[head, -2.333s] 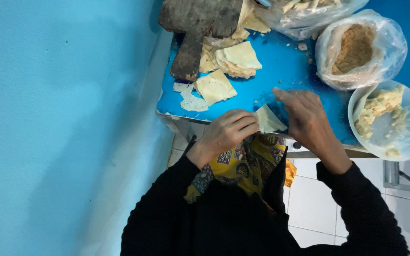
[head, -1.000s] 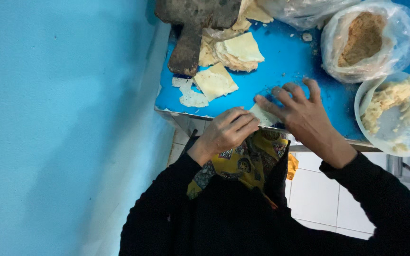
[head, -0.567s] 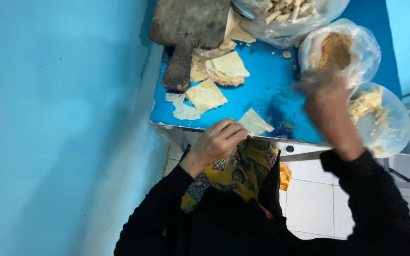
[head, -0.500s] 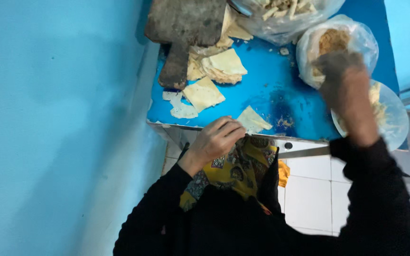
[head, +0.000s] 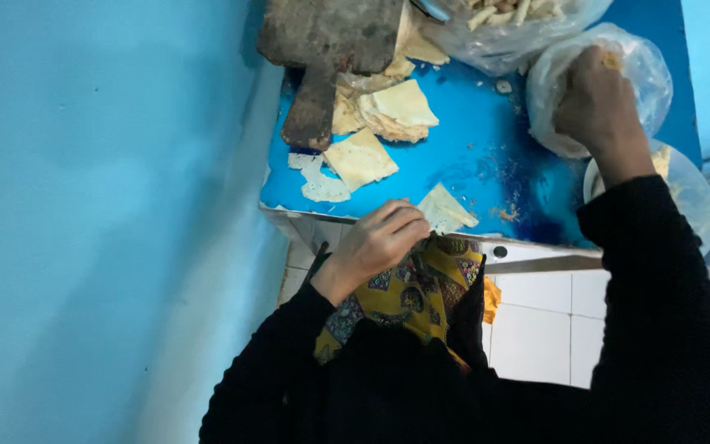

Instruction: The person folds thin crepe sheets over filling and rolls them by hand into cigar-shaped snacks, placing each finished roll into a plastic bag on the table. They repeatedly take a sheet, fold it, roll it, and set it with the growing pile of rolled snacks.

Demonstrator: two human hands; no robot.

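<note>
The right hand (head: 597,103) has moved up from the bench (head: 486,156) into the filling bag (head: 643,74), grip closed; the left hand (head: 375,242) still pinches the folded wrapper (head: 447,212).

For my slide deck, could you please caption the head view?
Left hand pins a folded wrapper at the blue table edge; right hand reaches into a filling bag.
</note>
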